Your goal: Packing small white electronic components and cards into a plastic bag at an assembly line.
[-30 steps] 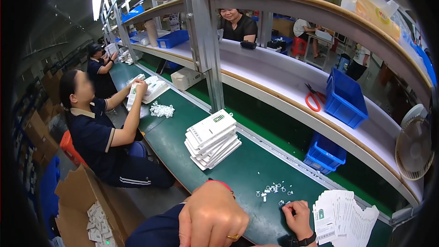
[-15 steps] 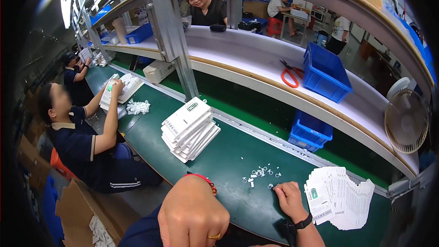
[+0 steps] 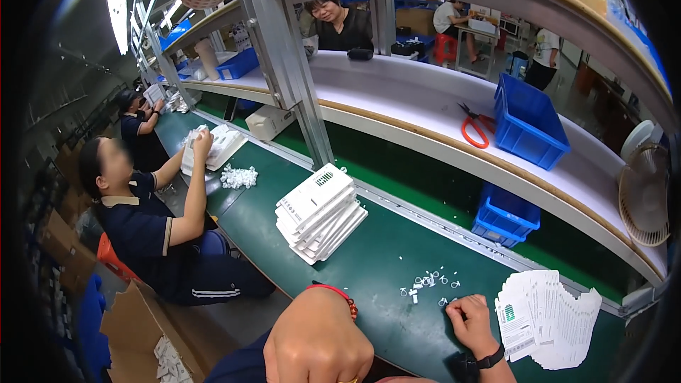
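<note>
Belt: your green conveyor (image 3: 383, 269) carries a stack of white cartons (image 3: 320, 213).
Left hand (image 3: 319, 344): curled loosely, raised near the camera — I cannot tell what it holds.
Right hand (image 3: 472, 319): fingers closed, knuckles on the belt — beside the small white clips (image 3: 428, 284).

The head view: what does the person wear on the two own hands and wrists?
The left hand has a red cord bracelet at the wrist and a gold-coloured ring. The right hand has a black wristwatch. Both hands are bare, without gloves.
</note>
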A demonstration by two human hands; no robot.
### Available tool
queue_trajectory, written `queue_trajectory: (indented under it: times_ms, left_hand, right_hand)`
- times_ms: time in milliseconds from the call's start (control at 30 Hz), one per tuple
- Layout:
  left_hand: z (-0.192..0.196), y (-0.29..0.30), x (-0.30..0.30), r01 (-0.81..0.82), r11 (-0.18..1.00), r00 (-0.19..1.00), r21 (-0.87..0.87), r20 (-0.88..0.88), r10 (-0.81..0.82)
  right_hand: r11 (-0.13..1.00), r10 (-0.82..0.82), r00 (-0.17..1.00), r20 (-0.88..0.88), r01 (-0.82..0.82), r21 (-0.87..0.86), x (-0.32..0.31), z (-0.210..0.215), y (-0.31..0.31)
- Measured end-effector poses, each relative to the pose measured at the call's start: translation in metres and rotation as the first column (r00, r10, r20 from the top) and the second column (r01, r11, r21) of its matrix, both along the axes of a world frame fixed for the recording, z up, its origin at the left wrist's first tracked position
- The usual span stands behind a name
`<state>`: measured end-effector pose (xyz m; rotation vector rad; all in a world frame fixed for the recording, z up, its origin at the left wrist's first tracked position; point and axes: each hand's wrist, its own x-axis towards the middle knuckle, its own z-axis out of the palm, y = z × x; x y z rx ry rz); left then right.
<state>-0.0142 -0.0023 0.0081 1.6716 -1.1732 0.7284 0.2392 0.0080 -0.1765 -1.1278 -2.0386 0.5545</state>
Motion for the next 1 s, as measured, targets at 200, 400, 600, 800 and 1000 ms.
queue_trajectory:
  times_ms: [200, 400, 600, 800, 1000]
  left_hand:
    - [-0.022, 0.004, -0.012, -0.066, 0.998, 0.998, -0.012, 0.009, 0.066]
    - [-0.025, 0.002, -0.010, -0.037, 0.999, 0.999, 0.008, 0.014, 0.037]
    - [-0.024, -0.002, -0.006, -0.045, 0.999, 0.999, 0.000, 0.003, 0.045]
    - [-0.020, 0.002, -0.003, -0.101, 0.994, 0.995, 0.033, 0.000, 0.101]
    - [0.004, 0.004, 0.007, -0.167, 0.986, 0.986, -0.031, -0.028, 0.166]
  right_hand:
    - [0.999, 0.041, 0.999, -0.015, -0.041, 0.011, -0.005, -0.006, 0.009]
    - [0.999, 0.048, 0.999, 0.007, -0.048, 0.004, -0.003, -0.001, 0.005]
    - [0.999, 0.051, 0.999, 0.007, -0.051, -0.011, -0.002, -0.002, 0.004]
    - [0.997, 0.068, 0.997, 0.038, -0.069, 0.030, -0.001, -0.003, 0.005]
    - [0.999, 0.017, 0.998, -0.056, -0.020, -0.043, -0.004, 0.002, 0.004]
